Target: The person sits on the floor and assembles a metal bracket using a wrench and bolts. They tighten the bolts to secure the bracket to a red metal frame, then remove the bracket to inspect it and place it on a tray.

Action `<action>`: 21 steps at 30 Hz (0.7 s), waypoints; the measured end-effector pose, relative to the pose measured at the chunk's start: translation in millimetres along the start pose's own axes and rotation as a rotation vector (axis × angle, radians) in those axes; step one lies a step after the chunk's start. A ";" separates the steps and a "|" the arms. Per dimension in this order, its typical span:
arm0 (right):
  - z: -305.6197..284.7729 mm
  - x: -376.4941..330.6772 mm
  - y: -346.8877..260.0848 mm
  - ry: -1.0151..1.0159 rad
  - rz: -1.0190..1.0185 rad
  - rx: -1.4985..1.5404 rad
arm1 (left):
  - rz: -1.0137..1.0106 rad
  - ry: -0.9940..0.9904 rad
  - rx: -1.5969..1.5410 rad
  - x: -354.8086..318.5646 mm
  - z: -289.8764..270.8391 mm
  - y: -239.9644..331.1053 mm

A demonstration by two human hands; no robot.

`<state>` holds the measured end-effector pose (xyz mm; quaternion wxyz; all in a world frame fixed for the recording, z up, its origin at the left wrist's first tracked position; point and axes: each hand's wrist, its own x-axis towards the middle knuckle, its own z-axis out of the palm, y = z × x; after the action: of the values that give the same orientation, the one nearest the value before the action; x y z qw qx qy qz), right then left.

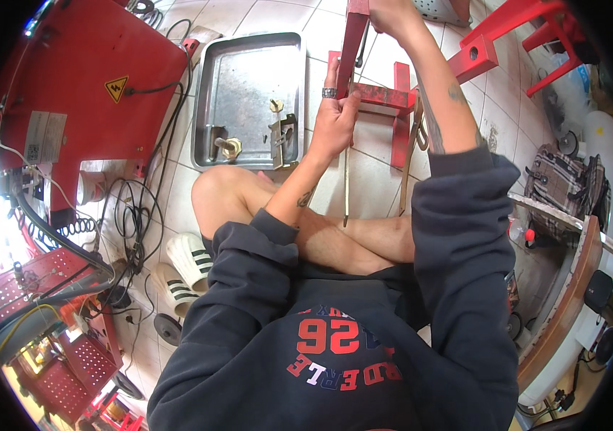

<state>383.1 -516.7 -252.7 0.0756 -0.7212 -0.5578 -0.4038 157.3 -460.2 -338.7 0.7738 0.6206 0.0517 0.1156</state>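
Both hands clamp the red frame, left hand (335, 118) low, right hand (385, 14) high; one slip could tip it onto bare legs (321, 230).

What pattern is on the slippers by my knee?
White slippers with dark stripes, seen in the head view.

My right hand (393, 13) is cut off by the top edge, so I cannot see its grip on the red post (353, 39). My left hand (335, 118) hides part of the thin rod (346, 187), and small parts in the metal tray (213, 93) are too small to identify.
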 end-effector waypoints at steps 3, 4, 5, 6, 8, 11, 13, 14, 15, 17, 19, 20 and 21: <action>12.4 6.7 6.7 -0.279 0.812 1.066 | -0.006 0.001 0.029 -0.7 0.1 0.1; 19.8 1.4 9.4 -0.208 0.955 1.363 | -0.003 -0.007 0.025 -0.9 2.5 0.2; 34.7 -8.1 11.4 -0.146 0.911 1.401 | -0.001 -0.018 0.018 -1.2 5.6 0.1; 45.5 -0.5 -1.7 -0.080 0.850 1.459 | 0.002 -0.007 0.033 -0.8 1.7 0.2; 58.6 11.6 -18.5 0.053 0.730 1.563 | 0.005 0.009 0.057 -0.1 -3.3 -0.5; 74.6 -4.4 -13.5 -0.528 1.314 1.089 | 0.046 0.033 -0.038 2.9 -2.5 -4.1; 85.8 -31.8 -14.6 -0.346 1.400 1.138 | 0.035 0.009 -0.022 1.1 2.6 -3.2; 89.8 -43.3 -13.7 -0.251 1.439 1.159 | 0.029 -0.001 -0.021 0.5 5.8 -3.2; 89.3 -40.2 -18.1 -0.156 1.465 1.196 | 0.026 0.004 -0.009 0.6 3.3 -3.6; 84.2 -43.1 -33.9 -0.215 1.545 1.302 | 0.022 0.016 -0.004 0.4 0.3 -4.7; 84.9 -52.3 -41.1 -0.290 1.670 1.402 | 0.026 0.013 -0.014 0.3 3.5 -5.2; 82.6 -60.6 -45.9 -0.308 1.711 1.414 | 0.031 0.012 -0.021 0.4 5.7 -5.5; 71.6 -51.9 -68.4 -0.340 1.727 1.458 | 0.060 0.030 -0.012 2.9 -2.4 -7.1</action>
<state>356.9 -490.1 -358.1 0.6520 -0.6936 0.0196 0.3055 160.3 -458.7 -346.0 0.7729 0.6154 0.0438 0.1481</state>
